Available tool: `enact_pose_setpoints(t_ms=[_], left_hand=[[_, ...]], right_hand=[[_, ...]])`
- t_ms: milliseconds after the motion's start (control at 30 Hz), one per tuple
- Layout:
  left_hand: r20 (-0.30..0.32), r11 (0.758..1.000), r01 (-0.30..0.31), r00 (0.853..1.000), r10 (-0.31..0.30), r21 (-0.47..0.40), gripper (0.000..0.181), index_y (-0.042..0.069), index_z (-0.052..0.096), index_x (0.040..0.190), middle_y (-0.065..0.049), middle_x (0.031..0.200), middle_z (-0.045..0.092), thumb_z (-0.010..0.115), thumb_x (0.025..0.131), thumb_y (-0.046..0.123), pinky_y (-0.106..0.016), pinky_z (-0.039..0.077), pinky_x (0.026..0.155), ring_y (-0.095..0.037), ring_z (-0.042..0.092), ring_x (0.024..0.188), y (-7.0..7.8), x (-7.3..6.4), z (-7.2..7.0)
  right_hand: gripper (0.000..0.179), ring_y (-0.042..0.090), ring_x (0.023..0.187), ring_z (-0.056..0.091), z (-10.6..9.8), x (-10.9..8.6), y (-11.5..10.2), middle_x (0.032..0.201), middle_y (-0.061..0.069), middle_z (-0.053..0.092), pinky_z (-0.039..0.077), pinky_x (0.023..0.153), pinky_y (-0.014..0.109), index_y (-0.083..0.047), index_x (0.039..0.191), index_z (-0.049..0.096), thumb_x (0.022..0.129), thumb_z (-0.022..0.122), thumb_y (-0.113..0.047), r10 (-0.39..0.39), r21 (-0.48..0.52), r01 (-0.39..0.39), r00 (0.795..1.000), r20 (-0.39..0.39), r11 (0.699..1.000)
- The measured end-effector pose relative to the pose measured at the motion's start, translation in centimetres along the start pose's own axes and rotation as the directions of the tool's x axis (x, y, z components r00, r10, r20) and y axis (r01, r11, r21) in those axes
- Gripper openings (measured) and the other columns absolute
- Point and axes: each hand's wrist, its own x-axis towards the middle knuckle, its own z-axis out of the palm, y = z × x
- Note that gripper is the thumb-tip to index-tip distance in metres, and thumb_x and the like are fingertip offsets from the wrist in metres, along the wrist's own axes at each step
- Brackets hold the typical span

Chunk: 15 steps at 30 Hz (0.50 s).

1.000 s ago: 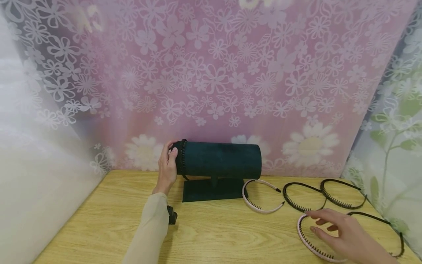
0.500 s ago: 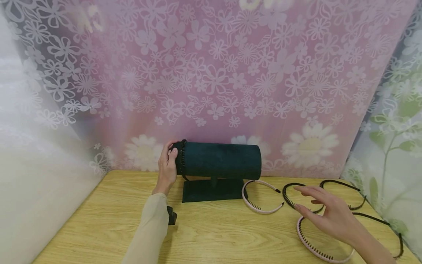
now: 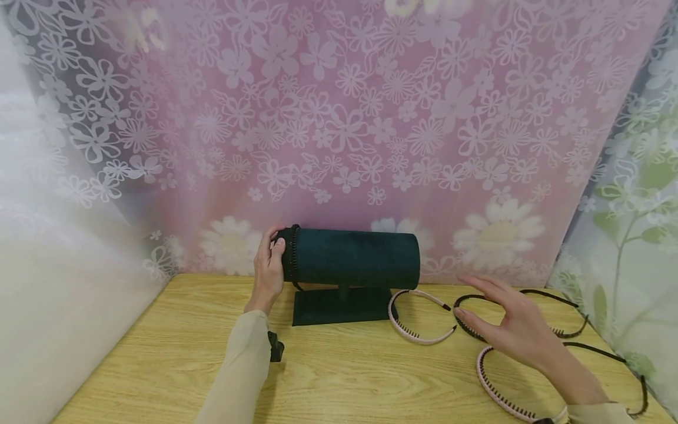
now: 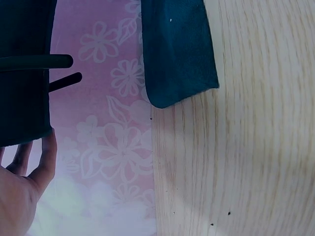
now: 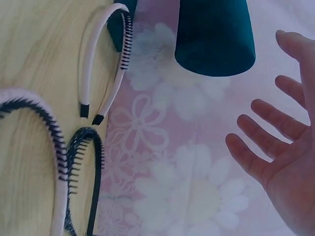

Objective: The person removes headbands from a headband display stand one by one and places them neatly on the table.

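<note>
A dark green velvet headband display stand (image 3: 357, 259), a thick roll on a flat base, stands against the backdrop. My left hand (image 3: 269, 265) grips the roll's left end, thumb in front and fingers over the far side. Beside that thumb, a black toothed headband (image 3: 295, 253) sits over the roll; its two dark tips poke out below in the left wrist view. My right hand (image 3: 521, 327) is spread above the headbands on the right, holding nothing. It overlaps a black headband (image 3: 459, 318) in the head view. A pink headband (image 3: 393, 312) lies by the base's right end.
At the front right lies another pink headband (image 3: 489, 386), with a black headband (image 3: 643, 391) beside it. One more black headband (image 3: 582, 327) is at the back right. A pink floral curtain (image 3: 344, 118) rises behind the wooden table (image 3: 349, 383).
My right hand has moved up and to the left, from over the front pink headband to over the black one behind it. The left hand keeps its grip on the roll.
</note>
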Motion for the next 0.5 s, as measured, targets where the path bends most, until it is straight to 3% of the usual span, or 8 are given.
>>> enact_pose_setpoints(t_ms=[67,167,233,400,500], left_hand=[[0.001,1.000,0.003,1.000,-0.003,0.008,0.041,0.018,0.051,0.147,-0.004,0.145,0.053,0.039,0.110,0.033,-0.052,0.036,0.117,-0.026,0.049,0.134,0.0,0.0,0.0],[0.003,1.000,0.009,1.000,-0.009,0.016,0.042,0.017,0.050,0.147,-0.004,0.145,0.053,0.038,0.110,0.035,-0.051,0.036,0.117,-0.025,0.049,0.134,0.0,0.0,0.0],[0.006,1.000,0.010,1.000,-0.010,0.020,0.043,0.017,0.050,0.147,-0.004,0.145,0.052,0.038,0.110,0.035,-0.051,0.036,0.117,-0.025,0.049,0.134,0.0,0.0,0.0],[0.012,1.000,0.010,1.000,-0.010,0.026,0.044,0.016,0.049,0.147,-0.005,0.146,0.052,0.037,0.110,0.036,-0.052,0.036,0.117,-0.025,0.049,0.134,0.0,0.1,0.0],[0.012,1.000,0.011,1.000,-0.012,0.021,0.044,0.016,0.049,0.148,-0.006,0.147,0.051,0.037,0.110,0.035,-0.052,0.036,0.118,-0.025,0.048,0.136,0.0,0.0,0.0]], right_hand=[[0.073,0.020,0.117,0.064,0.2,0.4,-0.1,0.134,0.006,0.066,0.052,0.086,0.034,-0.030,0.145,0.059,0.079,0.088,-0.017,-0.016,0.011,0.016,1.000,-0.012,1.000],[0.079,0.001,0.128,0.055,0.6,1.1,-0.1,0.138,0.007,0.065,0.045,0.095,0.021,-0.029,0.147,0.056,0.077,0.088,-0.013,-0.045,0.039,0.047,0.998,-0.032,0.998],[0.080,-0.003,0.132,0.051,0.9,1.6,-0.2,0.141,0.007,0.063,0.042,0.098,0.018,-0.029,0.148,0.055,0.077,0.088,-0.013,-0.045,0.050,0.046,0.998,-0.035,0.998],[0.079,0.029,0.133,0.055,1.4,2.8,-0.8,0.147,0.009,0.059,0.049,0.099,0.052,-0.031,0.149,0.053,0.080,0.087,-0.015,-0.032,0.091,0.033,0.999,-0.016,0.995],[0.079,0.034,0.133,0.055,1.7,3.5,-1.1,0.147,0.008,0.058,0.049,0.097,0.059,-0.030,0.150,0.053,0.080,0.087,-0.017,-0.043,0.092,0.043,0.999,-0.009,0.995]])
